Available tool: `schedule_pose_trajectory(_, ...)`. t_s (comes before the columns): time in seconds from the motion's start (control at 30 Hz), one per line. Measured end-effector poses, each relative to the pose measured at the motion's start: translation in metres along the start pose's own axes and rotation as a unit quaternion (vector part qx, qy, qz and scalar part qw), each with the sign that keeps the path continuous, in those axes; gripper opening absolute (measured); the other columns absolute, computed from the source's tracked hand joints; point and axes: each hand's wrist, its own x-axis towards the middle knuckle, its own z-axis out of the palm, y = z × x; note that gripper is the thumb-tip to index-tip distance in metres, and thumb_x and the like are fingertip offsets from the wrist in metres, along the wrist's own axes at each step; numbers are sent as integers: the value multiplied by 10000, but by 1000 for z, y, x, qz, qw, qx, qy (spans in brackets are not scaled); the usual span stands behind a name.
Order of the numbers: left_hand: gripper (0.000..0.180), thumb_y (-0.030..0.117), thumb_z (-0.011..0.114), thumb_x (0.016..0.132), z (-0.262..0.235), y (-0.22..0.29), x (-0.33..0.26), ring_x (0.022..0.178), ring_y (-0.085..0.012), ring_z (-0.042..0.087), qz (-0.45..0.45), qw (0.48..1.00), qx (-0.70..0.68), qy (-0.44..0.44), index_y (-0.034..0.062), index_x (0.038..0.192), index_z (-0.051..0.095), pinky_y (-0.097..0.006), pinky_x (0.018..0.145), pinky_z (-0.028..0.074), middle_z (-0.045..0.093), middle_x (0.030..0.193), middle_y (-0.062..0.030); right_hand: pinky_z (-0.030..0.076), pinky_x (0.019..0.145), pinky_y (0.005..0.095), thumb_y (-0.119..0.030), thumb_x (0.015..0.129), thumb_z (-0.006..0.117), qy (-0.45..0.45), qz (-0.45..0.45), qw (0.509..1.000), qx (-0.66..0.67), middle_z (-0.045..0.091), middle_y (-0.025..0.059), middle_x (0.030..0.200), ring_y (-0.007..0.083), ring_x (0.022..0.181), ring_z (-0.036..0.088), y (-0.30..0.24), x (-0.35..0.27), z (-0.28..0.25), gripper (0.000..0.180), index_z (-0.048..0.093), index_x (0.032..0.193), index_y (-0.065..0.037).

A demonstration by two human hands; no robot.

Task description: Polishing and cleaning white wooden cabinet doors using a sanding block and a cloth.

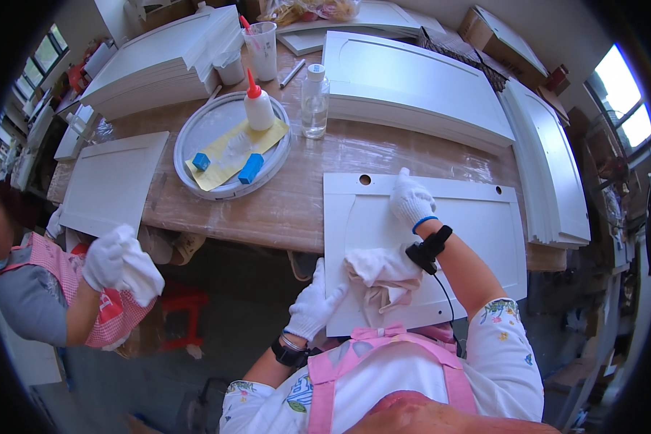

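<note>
A white cabinet door panel (pixel 477 239) with two round holes lies at the table's front edge and reaches toward my body. My left hand (pixel 315 305), in a white knit glove, is closed on the panel's left edge, its thumb lying over the top. My right hand (pixel 414 202), gloved too, rests on the panel near the far edge, between the two holes. One of its fingers stretches toward that edge, the others are partly hidden, and I see nothing in it. A crumpled white cloth (pixel 383 275) lies on the panel between my hands.
A round lid (pixel 183 155) carries yellow sandpaper (pixel 228 155), blue blocks (pixel 250 168) and a red-tipped glue bottle (pixel 260 108). Beside it stands a clear bottle (pixel 315 105). White panels (pixel 412 79) are stacked behind. At left, a co-worker's gloved hand (pixel 108 260) holds a white cloth.
</note>
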Motion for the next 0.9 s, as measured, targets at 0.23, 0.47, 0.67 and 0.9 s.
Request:
schedule_pose_trajectory(0.23,879,544,560,888,0,9,4,1078,-438,615,-29,999,14,-25,37,1521,221,-469,907,492,618,1194,-281,523,785,542,-132,901,475,23,-187,982,0,682,276,946,462,921,669,-52,-1,33,459,427,1331,20)
schedule_pose_trajectory(0.47,873,545,556,887,-7,8,0,1066,-442,618,-50,998,-7,-32,52,1525,221,-481,900,490,618,1183,-290,525,754,528,-186,952,407,-15,-20,999,26,676,289,932,443,894,676,-13,3,6,498,371,1392,44)
schedule_pose_trajectory(0.67,879,552,552,885,-3,4,3,1054,-434,625,-43,998,-6,-40,51,1526,218,-482,884,496,620,1176,-291,526,734,539,-132,927,409,3,-147,989,10,676,295,930,451,870,678,-68,-9,17,498,380,1383,67)
schedule_pose_trajectory(0.9,882,575,526,891,-4,3,1,999,-457,634,-30,999,-7,-17,62,1532,205,-502,855,494,627,1123,-317,541,714,537,-126,907,463,15,-108,992,69,672,312,893,450,842,686,-69,4,19,450,437,1307,78)
